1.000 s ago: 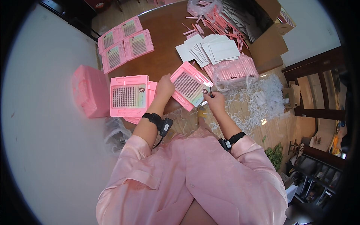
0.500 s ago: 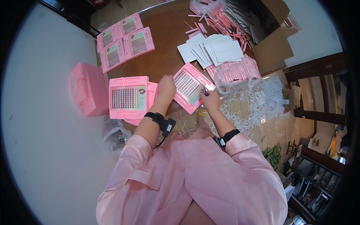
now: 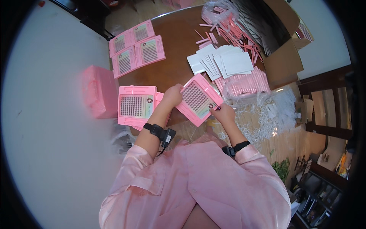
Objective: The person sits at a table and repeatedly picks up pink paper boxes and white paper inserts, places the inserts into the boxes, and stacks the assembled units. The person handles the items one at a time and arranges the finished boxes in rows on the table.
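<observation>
Both hands hold one pink lash tray (image 3: 198, 100) above the counter's (image 3: 175, 45) near edge: our left hand (image 3: 172, 95) closes its grip on the tray's left edge, our right hand (image 3: 224, 113) pinches its near corner. We judge this an inspection step; setting it down would call for steady, level handling.

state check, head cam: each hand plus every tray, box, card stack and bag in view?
left hand: grips left edge of held tray
right hand: pinches tray's lower corner
held pink lash tray: lifted, tilted
pink tray stack: flat on table
three pink trays: flat, side by side
white cards: fanned, loose
cardboard box: open
pink wrapped box: closed
clear plastic bag: open, pink sticks spilling out
</observation>
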Tool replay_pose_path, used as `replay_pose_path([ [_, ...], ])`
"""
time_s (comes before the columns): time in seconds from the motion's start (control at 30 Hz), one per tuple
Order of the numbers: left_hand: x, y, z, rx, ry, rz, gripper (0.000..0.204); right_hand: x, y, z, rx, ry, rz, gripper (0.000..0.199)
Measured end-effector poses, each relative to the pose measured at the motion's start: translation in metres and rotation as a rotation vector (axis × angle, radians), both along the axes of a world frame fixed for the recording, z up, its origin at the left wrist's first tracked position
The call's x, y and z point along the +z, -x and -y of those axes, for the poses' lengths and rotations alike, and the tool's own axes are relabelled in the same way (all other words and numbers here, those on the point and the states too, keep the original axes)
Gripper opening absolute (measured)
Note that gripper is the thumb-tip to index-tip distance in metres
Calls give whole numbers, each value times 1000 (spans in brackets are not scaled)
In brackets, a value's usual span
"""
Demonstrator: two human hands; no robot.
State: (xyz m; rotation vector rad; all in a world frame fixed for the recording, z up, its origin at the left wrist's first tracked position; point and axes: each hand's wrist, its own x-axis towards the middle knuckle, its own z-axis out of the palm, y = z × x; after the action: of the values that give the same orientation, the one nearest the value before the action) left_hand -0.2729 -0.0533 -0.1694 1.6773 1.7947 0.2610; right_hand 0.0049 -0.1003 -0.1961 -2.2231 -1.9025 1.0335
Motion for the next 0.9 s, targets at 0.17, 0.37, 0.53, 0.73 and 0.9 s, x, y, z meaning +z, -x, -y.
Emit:
replay_pose_path([
  [0.17,26,23,3,-29,214,358,22,-1,-33,-15,44,-1,-329,51],
  [0.37,83,35,21,229,386,792,29,-3,-55,-44,-126,207,-1008,28],
  [0.53,100,17,29,230,343,881,32,1,-44,-57,-1,369,-1070,33],
  [0.73,96,-11,6,540,47,1439,29,11,-56,-80,-350,488,-1553,34],
  [0.9,53,-26,-92,1101,113,1651,22,7,-57,-108,-465,435,-1526,25],
])
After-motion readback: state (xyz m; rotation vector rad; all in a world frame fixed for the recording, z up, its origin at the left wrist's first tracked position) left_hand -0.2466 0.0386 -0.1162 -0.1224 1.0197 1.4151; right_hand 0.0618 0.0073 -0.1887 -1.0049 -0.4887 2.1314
